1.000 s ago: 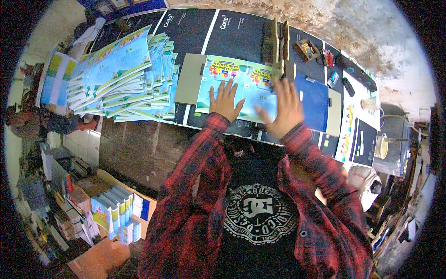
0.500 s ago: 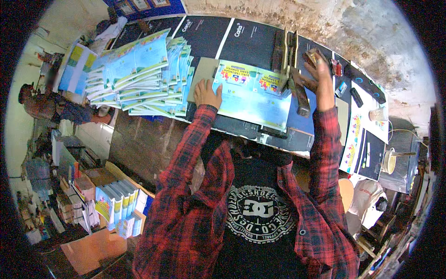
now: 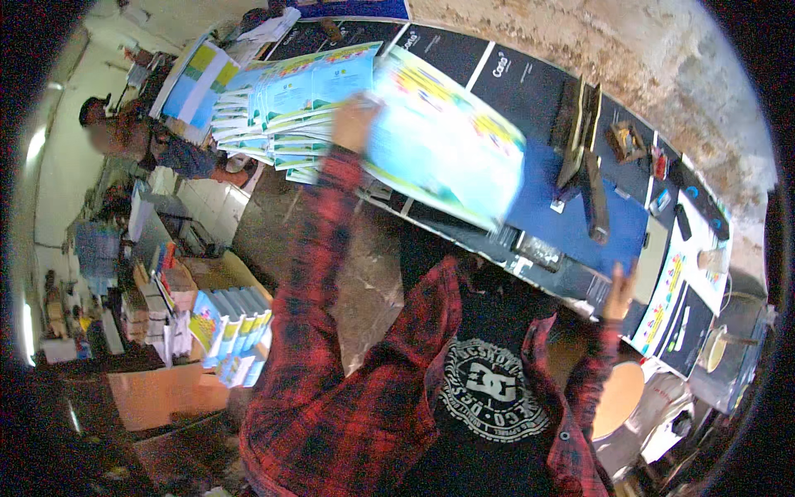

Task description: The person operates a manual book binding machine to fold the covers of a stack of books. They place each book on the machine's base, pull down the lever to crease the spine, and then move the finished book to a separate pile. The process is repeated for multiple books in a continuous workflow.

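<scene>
My left hand (image 3: 354,124), blurred by motion, is closed on the left edge of a printed cover sheet (image 3: 451,145). The sheet is light blue with coloured pictures and is smeared by movement. It is tilted over the workbench beside a fanned stack of similar sheets (image 3: 290,95). My right hand (image 3: 619,291) is apart from the sheet, at the bench's front edge by the corner of a blue board (image 3: 551,186). Its fingers are stretched out and somewhat blurred. A dark, worn bar (image 3: 595,199) lies on the board, with a small brown block (image 3: 627,141) beyond it.
Long upright bars (image 3: 580,132) stand at the bench's back. To the right are printed sheets (image 3: 667,298), a cup (image 3: 712,261) and a pot (image 3: 714,348). Another person (image 3: 124,137) is at the far left. Bound books (image 3: 232,319) sit in a box at lower left.
The cover sheet has lifted and shifted left with my left hand. My right hand has left the brown block and come back to the front edge. The blue board is more exposed. The view has turned.
</scene>
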Motion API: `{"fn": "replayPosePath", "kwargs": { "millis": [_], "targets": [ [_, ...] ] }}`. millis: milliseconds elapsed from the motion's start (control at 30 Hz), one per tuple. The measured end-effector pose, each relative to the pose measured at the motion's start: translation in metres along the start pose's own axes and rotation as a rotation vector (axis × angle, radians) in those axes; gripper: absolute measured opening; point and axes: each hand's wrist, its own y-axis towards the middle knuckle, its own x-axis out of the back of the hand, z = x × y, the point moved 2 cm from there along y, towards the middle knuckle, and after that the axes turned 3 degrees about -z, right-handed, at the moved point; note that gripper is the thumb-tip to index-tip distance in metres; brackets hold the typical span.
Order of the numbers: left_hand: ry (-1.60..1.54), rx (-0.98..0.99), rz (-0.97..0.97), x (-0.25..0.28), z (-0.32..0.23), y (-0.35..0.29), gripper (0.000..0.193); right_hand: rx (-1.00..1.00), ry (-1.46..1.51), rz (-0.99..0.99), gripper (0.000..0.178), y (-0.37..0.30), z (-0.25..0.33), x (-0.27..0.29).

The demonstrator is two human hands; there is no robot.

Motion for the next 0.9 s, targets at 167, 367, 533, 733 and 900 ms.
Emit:
{"fn": "replayPosePath", "kwargs": {
  "millis": [167,367,533,733,900],
  "targets": [
    [-0.764,0.855,-0.105,0.001,0.285,0.031,0.073,-0.259,0.269,-0.226,0.055,-0.059,-0.125,0.119],
    [0.048,0.717,0.171,-0.080,0.339,0.043,0.075,-0.519,0.566,-0.138,0.060,-0.159,-0.242,0.054],
    [-0.291,0.484,0.037,-0.132,0.097,0.077,0.104,-0.465,0.338,-0.220,0.053,-0.177,-0.167,0.078],
    [-0.279,0.448,0.044,-0.124,0.054,0.078,0.109,-0.301,-0.169,-0.397,0.056,-0.047,-0.086,0.146],
    [-0.382,0.410,-0.040,-0.082,0.059,0.080,0.092,-0.455,-0.613,-0.219,0.090,0.028,-0.147,0.159]
  ]
}}
